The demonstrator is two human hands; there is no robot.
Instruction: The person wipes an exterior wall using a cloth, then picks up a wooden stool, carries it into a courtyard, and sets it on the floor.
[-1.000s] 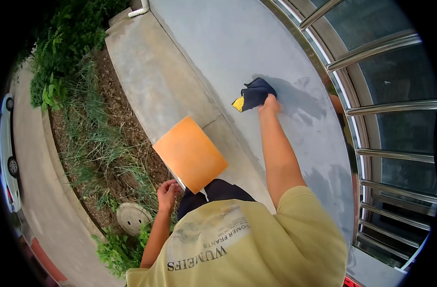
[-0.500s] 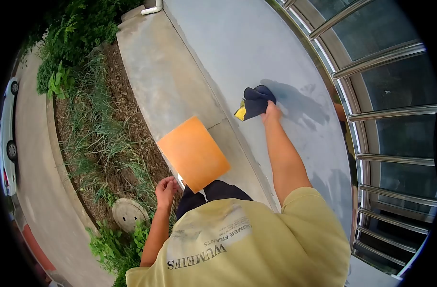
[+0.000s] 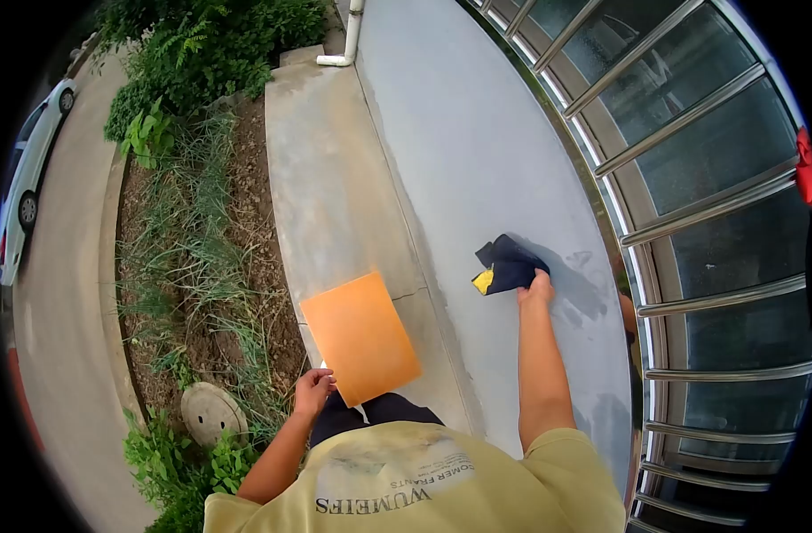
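Lower in view now, the dark-blue, yellow-patched cloth (image 3: 510, 266) is gripped by the right hand (image 3: 537, 289); the left hand (image 3: 313, 391) pinches the square orange panel (image 3: 363, 339). Spread cloth flatter.

The right hand (image 3: 536, 289) grips a dark navy cloth (image 3: 516, 266) with a yellow patch (image 3: 483, 282) at the smooth grey wall (image 3: 459, 160). The left hand (image 3: 314, 392) pinches the left edge of a flat, square orange board (image 3: 361, 339). A white car (image 3: 38, 160), 2 wheels showing, stands beyond the brown soil bed (image 3: 253, 169).
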